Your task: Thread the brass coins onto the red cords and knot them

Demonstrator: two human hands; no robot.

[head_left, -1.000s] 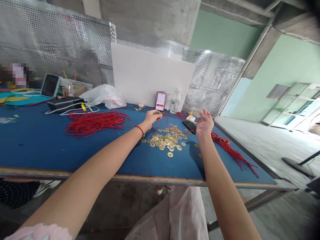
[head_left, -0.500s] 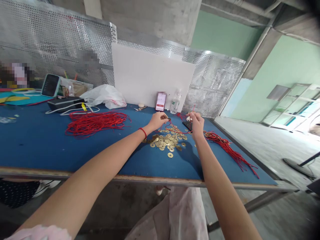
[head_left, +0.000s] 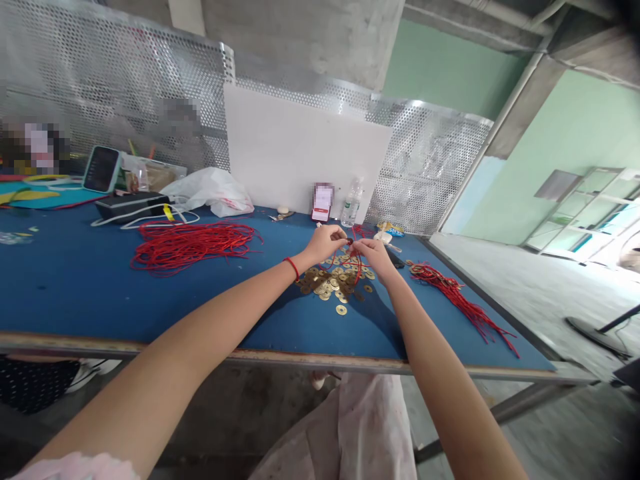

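My left hand [head_left: 327, 244] is closed in a pinch on a small dark coin, mostly hidden by the fingertips. Close beside it, my right hand [head_left: 374, 256] pinches a red cord [head_left: 359, 267] at the coin, and the cord's loose length hangs down below the fingers. The fingertips of both hands nearly meet. Under them lies a loose pile of brass-coloured coins with holes [head_left: 327, 287], partly in shadow. A single coin [head_left: 341, 310] rests nearer the front edge.
A bundle of red cords [head_left: 195, 245] lies left on the blue table, and corded coins [head_left: 450, 287] lie right. Behind stand a phone [head_left: 322, 202] and a plastic bottle [head_left: 353, 203]. A black object [head_left: 395, 259] and a yellow-blue wrapper [head_left: 391, 229] are near my right hand.
My right hand has come left and slightly down to meet my left hand, which has shifted a little right. The cord between them, stretched out before, now hangs in a loop.
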